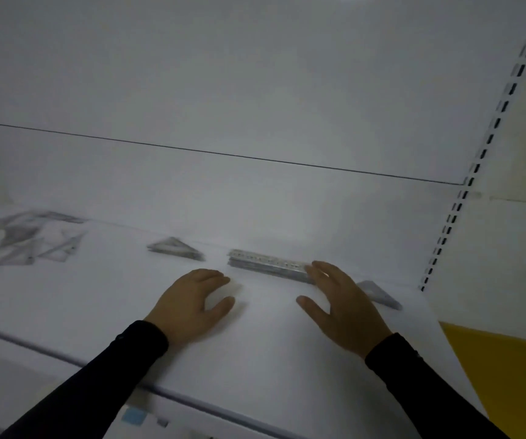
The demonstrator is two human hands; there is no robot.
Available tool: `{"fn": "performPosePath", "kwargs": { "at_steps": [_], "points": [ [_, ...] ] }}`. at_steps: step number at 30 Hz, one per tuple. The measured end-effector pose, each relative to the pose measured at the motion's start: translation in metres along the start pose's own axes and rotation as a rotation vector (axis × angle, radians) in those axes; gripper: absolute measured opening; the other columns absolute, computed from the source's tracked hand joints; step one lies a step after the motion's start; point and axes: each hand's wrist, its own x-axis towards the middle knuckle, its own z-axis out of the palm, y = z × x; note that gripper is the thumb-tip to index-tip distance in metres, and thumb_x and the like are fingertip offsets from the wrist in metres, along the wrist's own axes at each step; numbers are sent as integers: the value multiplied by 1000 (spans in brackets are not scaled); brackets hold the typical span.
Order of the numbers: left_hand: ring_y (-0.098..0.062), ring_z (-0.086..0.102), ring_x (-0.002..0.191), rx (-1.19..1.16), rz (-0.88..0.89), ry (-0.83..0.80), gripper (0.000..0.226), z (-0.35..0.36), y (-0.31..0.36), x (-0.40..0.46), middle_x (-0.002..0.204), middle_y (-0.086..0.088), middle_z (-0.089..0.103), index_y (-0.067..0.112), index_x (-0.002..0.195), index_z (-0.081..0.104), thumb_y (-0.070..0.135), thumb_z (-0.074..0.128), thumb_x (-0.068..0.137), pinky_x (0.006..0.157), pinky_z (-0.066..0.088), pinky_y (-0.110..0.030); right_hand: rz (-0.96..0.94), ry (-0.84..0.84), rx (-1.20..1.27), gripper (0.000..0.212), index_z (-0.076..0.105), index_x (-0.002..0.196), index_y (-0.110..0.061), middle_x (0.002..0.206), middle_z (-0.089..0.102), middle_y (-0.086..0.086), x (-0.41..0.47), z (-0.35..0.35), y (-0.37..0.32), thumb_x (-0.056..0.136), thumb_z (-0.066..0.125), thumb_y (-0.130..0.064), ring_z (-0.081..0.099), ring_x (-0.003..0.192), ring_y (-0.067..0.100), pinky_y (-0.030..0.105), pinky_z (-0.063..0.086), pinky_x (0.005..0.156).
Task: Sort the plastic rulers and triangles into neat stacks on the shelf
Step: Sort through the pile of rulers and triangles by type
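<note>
Over at the far left there's a loose pile (24,239) of clear plastic triangles and rulers, all overlapping at odd angles and too blurry to count. Right of it, well apart, a small triangle stack (176,248) sits near the back of the shelf (271,343). Then comes the ruler stack (268,264) – long, narrow, clear plastic with a row of little marks along the top, lying roughly parallel to the back wall. Just past the right hand (340,305), a grey flat piece (378,294) pokes out, partly hidden behind it, so I can't tell its shape for sure.

The right hand's fingers are pretty much straight, tips touching the right end of the ruler stack, thumb spread out to the side – not gripping anything. The left hand (192,305) rests on the shelf just in front of the stack's left end, fingers loosely curled, holding nothing. Both sleeves are black.

The shelf is smooth white, with a plain white back panel (255,90) crossed by one thin dark seam. A slotted upright (493,134) runs up the right side. Something yellow (502,369) shows at lower right, and a small blue label (133,416) sits on the shelf's front edge. Lighting's dim, everything greyish.
</note>
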Motion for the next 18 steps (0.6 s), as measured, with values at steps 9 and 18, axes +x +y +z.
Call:
{"fn": "performPosePath", "kwargs": {
  "at_steps": [9,18],
  "points": [
    [-11,37,132,116,-221,12,110,-75,-113,-76,144,4,44,22,139,45,90,2,65,103,17,-14,-124,-93,95,94,33,144,-23,153,28,-4,47,58,-101,76,7,-82,22,142,10,24,15,115],
    [-19,39,130,206,-233,67,81,-154,-256,-142,141,-3,47,18,139,46,70,19,83,109,24,-27,-186,-107,145,83,33,144,-24,152,30,-2,99,130,-265,78,22,-74,23,141,10,17,11,109]
  ]
}}
